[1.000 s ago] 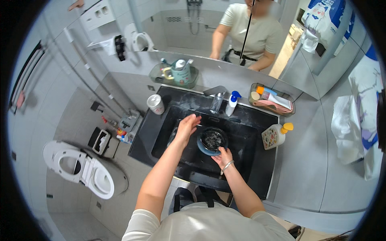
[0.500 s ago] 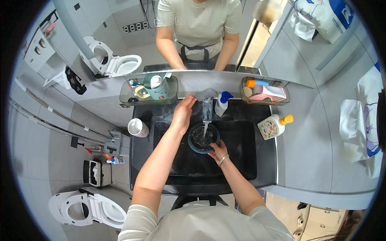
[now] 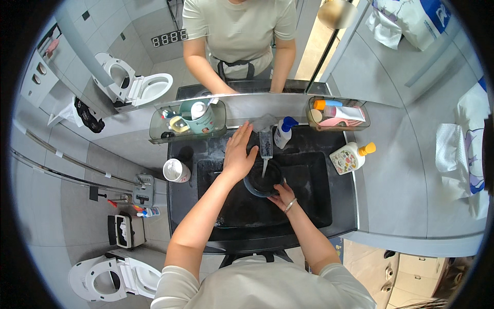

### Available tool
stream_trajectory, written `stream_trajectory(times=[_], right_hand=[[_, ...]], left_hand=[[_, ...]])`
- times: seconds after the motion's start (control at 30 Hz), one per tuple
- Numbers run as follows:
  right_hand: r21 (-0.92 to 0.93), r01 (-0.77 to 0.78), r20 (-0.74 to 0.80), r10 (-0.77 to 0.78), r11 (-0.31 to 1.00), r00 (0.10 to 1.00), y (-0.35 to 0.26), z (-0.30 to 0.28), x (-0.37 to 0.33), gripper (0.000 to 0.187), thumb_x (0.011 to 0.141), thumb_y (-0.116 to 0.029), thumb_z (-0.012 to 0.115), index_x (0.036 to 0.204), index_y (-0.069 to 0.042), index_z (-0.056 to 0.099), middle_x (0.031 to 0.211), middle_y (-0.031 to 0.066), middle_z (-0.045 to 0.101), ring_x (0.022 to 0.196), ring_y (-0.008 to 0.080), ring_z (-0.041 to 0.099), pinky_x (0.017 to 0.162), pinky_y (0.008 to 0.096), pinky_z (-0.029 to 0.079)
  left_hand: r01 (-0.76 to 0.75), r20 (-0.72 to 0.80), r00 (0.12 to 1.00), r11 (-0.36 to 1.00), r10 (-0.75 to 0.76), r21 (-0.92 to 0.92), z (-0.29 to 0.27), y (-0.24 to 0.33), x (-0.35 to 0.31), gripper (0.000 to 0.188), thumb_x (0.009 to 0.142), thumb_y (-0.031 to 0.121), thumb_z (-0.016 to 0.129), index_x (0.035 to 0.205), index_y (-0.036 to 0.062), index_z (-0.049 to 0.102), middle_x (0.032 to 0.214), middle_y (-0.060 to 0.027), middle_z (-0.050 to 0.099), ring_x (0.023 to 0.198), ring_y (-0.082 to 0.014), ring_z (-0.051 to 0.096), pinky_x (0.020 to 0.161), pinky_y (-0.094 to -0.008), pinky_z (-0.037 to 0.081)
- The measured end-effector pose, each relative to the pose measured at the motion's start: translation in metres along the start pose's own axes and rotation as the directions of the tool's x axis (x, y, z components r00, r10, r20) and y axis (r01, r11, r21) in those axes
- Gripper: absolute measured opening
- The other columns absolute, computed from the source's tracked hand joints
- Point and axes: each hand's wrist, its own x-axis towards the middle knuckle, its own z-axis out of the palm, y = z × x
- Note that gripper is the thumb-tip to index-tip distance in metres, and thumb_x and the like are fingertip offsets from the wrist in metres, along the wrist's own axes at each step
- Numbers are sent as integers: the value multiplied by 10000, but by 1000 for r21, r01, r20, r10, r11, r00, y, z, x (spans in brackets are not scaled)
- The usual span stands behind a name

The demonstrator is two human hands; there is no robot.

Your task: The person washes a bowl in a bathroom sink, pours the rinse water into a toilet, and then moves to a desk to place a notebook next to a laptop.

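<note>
Water runs from the faucet [image 3: 266,145] into a dark blue round bowl [image 3: 256,192], which sits low over the black sink [image 3: 314,206]. My right hand [image 3: 282,197], a bracelet at its wrist, grips the bowl's near right rim, thumb over the edge. Left of the faucet, my left hand [image 3: 240,156] is open, its fingers stretched toward the faucet's grey handle [image 3: 264,122]. Whether the fingertips touch the handle, I cannot tell. The bowl's inside is dark, and its left side lies partly behind my left hand.
A blue-topped pump bottle [image 3: 283,133] stands right of the faucet. On the counter are a white cup [image 3: 176,170] at left and a yellow-capped bottle [image 3: 352,158] at right. Two wall baskets, left [image 3: 154,135] and right [image 3: 342,127], hold toiletries below the mirror [image 3: 170,31].
My left hand has turned, its back more in view and its thumb spread toward the faucet. The water in the bowl looks less churned. My right hand still grips the bowl; the view has shifted slightly.
</note>
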Motion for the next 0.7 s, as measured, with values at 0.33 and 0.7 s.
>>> stream_trajectory(times=[0.33,0.7], right_hand=[[-27,-66,62,68,997,996,11,-7,-28,368,812,-83,525,1141,-45,364,1097,170,459,960,316,512,826,486,434],[-157,24,86,-10,987,996,12,-10,-20,494,809,-34,509,1252,-59,291,1118,161,469,973,298,530,840,443,450]], left_hand=[[0,-27,1000,988,4,154,7,5,-5,571,782,77,504,1312,54,293,1386,-74,255,1257,-250,278,1012,-447,216],[1,-48,999,983,8,182,12,6,-5,595,783,31,491,1330,64,260,1387,-104,245,1235,-300,303,1004,-454,236]])
